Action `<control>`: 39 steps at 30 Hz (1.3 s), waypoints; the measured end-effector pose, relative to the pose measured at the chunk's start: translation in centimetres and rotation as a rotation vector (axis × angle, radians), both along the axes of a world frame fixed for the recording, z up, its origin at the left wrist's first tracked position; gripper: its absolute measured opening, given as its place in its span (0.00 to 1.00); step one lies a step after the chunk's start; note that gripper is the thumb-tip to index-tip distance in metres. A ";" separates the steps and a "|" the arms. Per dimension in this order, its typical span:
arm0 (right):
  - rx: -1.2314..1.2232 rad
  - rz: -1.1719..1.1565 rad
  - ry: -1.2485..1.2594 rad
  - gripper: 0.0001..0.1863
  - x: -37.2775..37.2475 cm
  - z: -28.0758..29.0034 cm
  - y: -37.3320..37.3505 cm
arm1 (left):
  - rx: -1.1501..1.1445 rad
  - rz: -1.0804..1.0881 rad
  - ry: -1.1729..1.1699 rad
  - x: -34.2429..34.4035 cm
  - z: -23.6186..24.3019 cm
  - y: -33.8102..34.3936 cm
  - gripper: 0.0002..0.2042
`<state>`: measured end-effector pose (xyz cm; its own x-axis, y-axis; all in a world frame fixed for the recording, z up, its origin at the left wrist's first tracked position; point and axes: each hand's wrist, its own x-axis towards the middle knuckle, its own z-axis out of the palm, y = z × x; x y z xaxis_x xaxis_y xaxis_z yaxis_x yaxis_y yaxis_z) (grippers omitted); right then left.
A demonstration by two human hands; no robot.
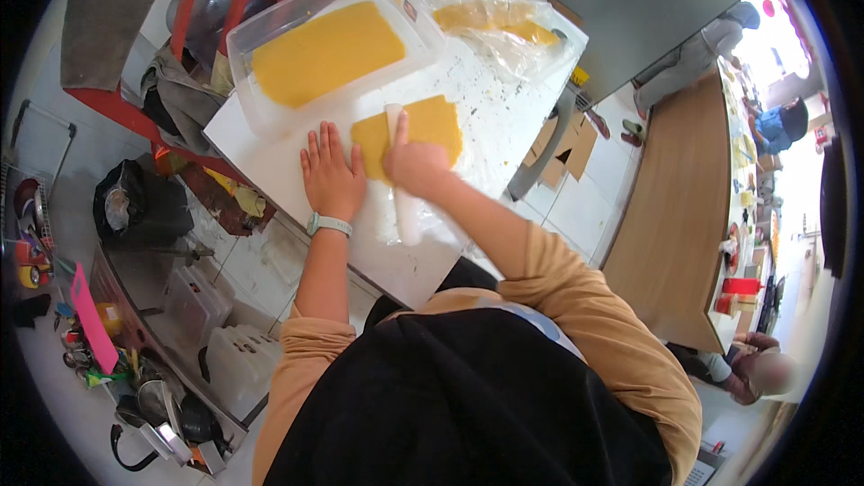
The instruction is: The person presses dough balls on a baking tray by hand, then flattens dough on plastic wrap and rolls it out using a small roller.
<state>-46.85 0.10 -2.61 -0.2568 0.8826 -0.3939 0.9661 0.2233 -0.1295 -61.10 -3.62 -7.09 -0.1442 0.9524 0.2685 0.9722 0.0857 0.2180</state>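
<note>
A yellow dough sheet (438,121) with uneven edges lies on the white tabletop (270,157). Across it rests a white rolling pin (408,219), pointing away from me. My right hand (418,164) grips the pin near its middle, one finger stretched along it. To the left of the sheet, my left hand (333,175) lies flat on the table with its fingers extended, holding nothing. Beyond both hands stands a clear plastic container (243,72) with a larger flat yellow sheet (328,52) in it.
A crumpled clear plastic bag (490,0) with yellow pieces lies at the table's far right. A black-lined bin (139,202) and a rack of kitchenware (162,405) are on the left. At right runs a long wooden counter (670,189), with several people around it.
</note>
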 end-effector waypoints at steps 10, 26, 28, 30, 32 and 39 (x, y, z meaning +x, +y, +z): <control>-0.134 -0.331 0.083 0.44 2.7 2.2 -1.9 | -0.006 -0.019 0.007 -0.5 -0.4 0.0 0.28; -0.129 -0.563 0.610 0.46 10.8 1.3 -5.1 | -0.048 -0.011 -0.078 -1.1 -0.5 0.5 0.30; -0.236 -0.674 1.078 0.44 14.1 1.8 -7.3 | -0.044 -0.018 -0.136 -1.1 0.0 0.3 0.30; -0.220 -0.768 1.332 0.39 17.7 1.5 -9.0 | 0.017 -0.120 -0.255 -0.6 1.2 0.9 0.30; -0.213 -0.845 1.427 0.36 20.6 1.5 -10.6 | -0.017 -0.283 -0.124 1.6 2.9 2.6 0.30; -0.033 -1.109 1.324 0.33 27.6 4.1 -12.4 | -0.320 -0.458 0.090 4.2 3.0 11.0 0.42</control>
<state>-19.22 -12.28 1.47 0.2814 0.8454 -0.4541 -0.1125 -0.4409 -0.8905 -56.94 7.43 -4.07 0.3133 0.9482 -0.0521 0.9392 -0.3012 0.1650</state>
